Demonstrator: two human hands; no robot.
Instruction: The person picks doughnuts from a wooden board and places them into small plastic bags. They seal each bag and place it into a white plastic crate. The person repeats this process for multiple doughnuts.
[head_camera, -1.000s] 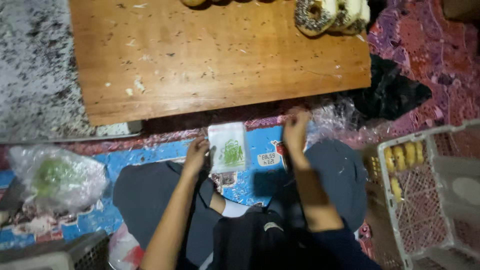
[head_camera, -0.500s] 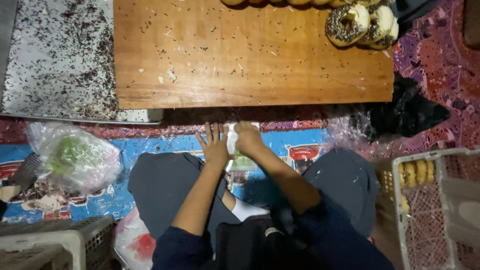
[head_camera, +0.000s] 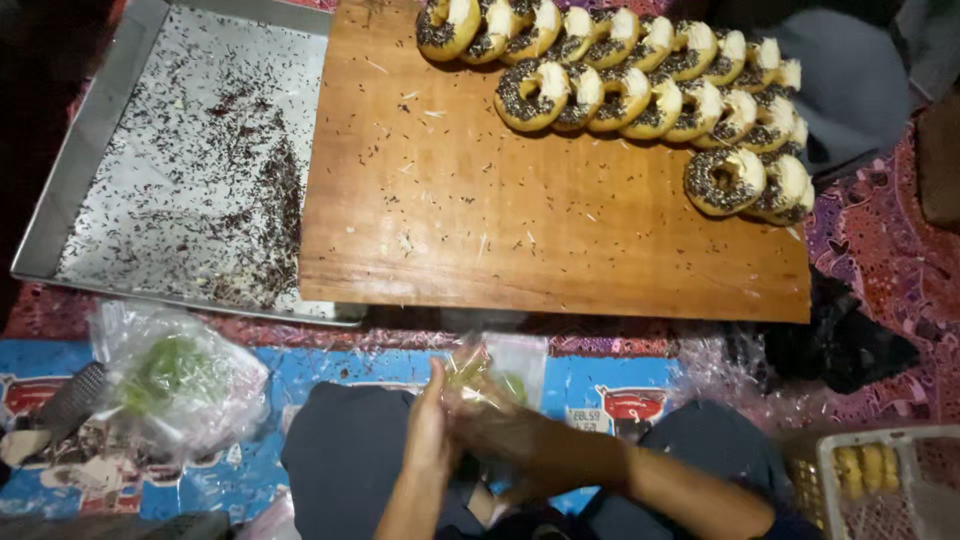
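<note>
Both hands meet just below the near edge of the wooden board, above the person's lap. The left hand (head_camera: 432, 425) stands edge-up with its fingers straight and pressed flat against the side of a small clear plastic bag (head_camera: 505, 368). The right hand (head_camera: 492, 425) closes its fingers on the same bag from the other side, so the bag is pinched between the two. The bag is thin and see-through, with something green and yellowish showing through it; the motion blur keeps its contents from being told more exactly.

Just beyond the hands lies the wooden board (head_camera: 520, 220), dotted with stray chocolate sprinkles. Along its far and right side, doughnuts (head_camera: 640, 85) topped with chocolate sprinkles and white icing lean against each other in rows. To the left of the board, touching it, sits a metal tray (head_camera: 100, 130) scattered with dark sprinkles. Near the left knee rests a larger crumpled plastic bag (head_camera: 175, 385) holding something green. At the lower right stands a white basket (head_camera: 885, 480) with yellow pieces inside.
</note>
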